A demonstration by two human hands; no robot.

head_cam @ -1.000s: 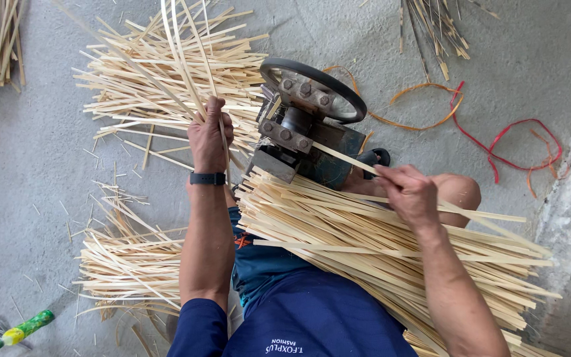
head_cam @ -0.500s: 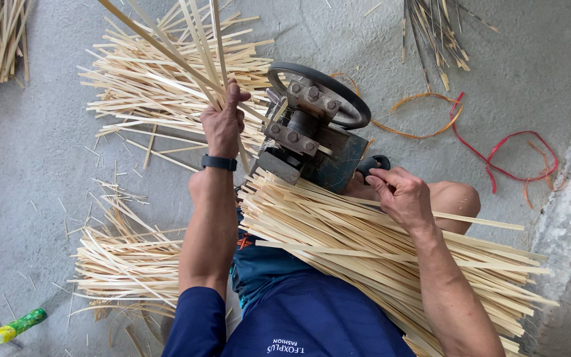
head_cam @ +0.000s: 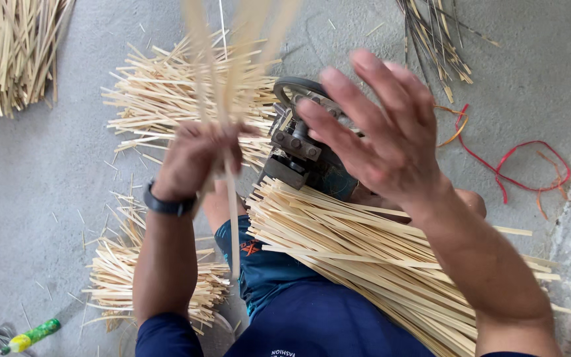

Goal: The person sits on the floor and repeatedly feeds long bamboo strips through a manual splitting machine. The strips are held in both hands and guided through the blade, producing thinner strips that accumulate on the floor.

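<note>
Both hands have risen toward the camera since half a second ago: the right hand [head_cam: 381, 132] has left the bundle on the lap and now hovers above the machine, and the left hand [head_cam: 196, 158] has lifted its strips higher.

Nearest, the large bundle of bamboo strips [head_cam: 391, 264] lies across the person's lap, slanting down to the right, untouched. Right hand fingers are spread apart, holding nothing. Left hand fingers are clamped on a small bunch of strips [head_cam: 229, 73]; the bunch stands nearly upright, blurred at its upper end, with one strip hanging down below the fist. A dark watch sits on the left wrist.

Beneath the right hand, the small machine with a round wheel [head_cam: 302, 142] rests on the floor, touching the bundle's near end.

Beyond it, a loose pile of strips [head_cam: 160, 99] lies on the concrete floor [head_cam: 41, 178]. Another pile [head_cam: 117, 277] lies beside the left arm. Red and orange cords [head_cam: 517, 162] lie to the right.
</note>
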